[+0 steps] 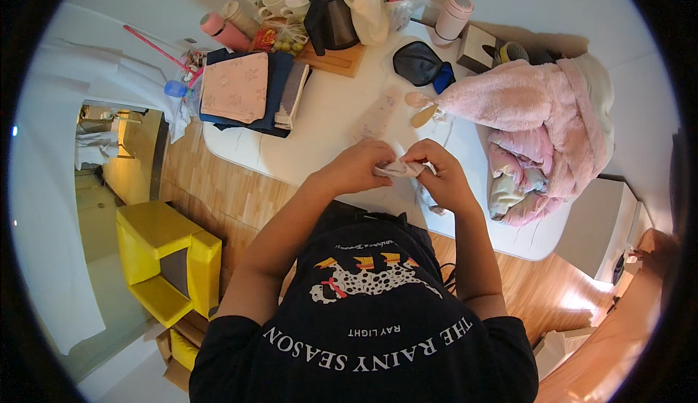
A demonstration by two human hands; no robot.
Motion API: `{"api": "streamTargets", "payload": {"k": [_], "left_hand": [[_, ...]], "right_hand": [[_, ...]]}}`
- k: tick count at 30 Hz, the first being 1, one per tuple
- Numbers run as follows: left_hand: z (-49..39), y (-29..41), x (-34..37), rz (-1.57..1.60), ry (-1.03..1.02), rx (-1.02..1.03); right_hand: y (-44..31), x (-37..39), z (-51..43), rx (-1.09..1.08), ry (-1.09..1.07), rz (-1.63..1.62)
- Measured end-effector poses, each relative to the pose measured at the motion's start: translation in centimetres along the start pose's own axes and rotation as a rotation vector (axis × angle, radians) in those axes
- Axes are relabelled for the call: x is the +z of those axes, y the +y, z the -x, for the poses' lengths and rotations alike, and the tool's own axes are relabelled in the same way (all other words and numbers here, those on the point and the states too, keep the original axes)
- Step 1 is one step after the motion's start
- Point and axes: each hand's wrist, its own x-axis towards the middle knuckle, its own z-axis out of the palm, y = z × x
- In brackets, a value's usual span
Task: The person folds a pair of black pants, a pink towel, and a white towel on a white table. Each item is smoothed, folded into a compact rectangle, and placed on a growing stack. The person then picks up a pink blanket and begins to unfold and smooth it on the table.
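A small pale pinkish piece of fabric (402, 170), perhaps a sock, is stretched between my two hands just above the near part of the white table. My left hand (361, 167) grips its left end, with the fingers curled around it. On the other side, my right hand (439, 173) pinches the right end between thumb and fingers. Beyond the fabric, a thin, pale printed piece (376, 117) lies flat on the tabletop. Small beige items (422, 111), possibly socks, rest beside a pink fluffy garment (507, 95). Partly hidden under my right wrist is another small light item (434, 202).
Folded clothes (235, 87) are stacked at the table's left. Behind them stand a pink bottle (226, 31), a dark jug (331, 18) on a wooden tray (338, 60) and a pink thermos (453, 16). A dark mesh pouch (417, 63) lies mid-table. Yellow seats (158, 228) occupy the left floor.
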Motion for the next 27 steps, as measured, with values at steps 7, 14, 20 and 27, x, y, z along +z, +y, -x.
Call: {"api": "streamTargets", "payload": {"k": [7, 14, 20, 27], "left_hand": [[1.6, -0.5, -2.5, 0.0, 0.09, -0.164], [3.0, 1.1, -6.1, 0.098, 0.176, -0.291], [3.1, 1.7, -7.8, -0.031, 0.4, -0.23], [2.2, 5.9, -5.3, 0.091, 0.174, -0.242]], "right_hand": [[0.8, -2.1, 0.8, 0.254, 0.332, -0.246], [1.4, -2.6, 0.9, 0.315, 0.274, -0.256], [-0.2, -2.6, 0.2, 0.265, 0.259, -0.342], [-3.2, -6.7, 3.1, 0.079, 0.541, -0.094]]}}
